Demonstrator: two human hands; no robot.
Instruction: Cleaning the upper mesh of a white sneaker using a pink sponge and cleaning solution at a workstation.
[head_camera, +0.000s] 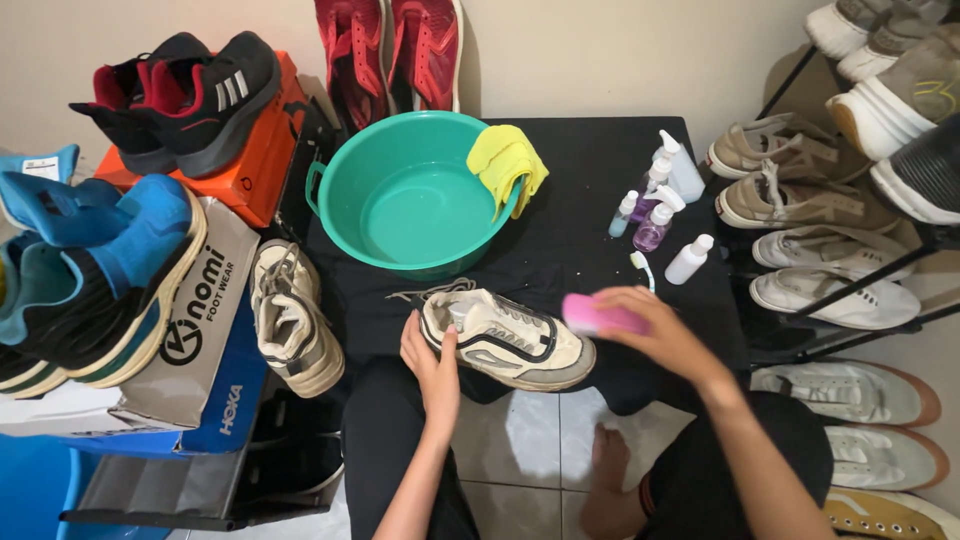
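Pink brush (603, 316), clamped in the right hand (665, 335), met the toe of the shoe (505, 340) at frame centre; the left hand (432, 362) gripped its heel. Scrubbing seemed underway; steady bracing mattered next.

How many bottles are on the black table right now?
4, all at the table's right side: a tall clear spray bottle at the back, a small blue one, a purple pump bottle, and a white bottle nearest the right hand. None looks hidden.

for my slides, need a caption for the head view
Left hand steadies a cream sneaker while right hand holds a pink brush by it.
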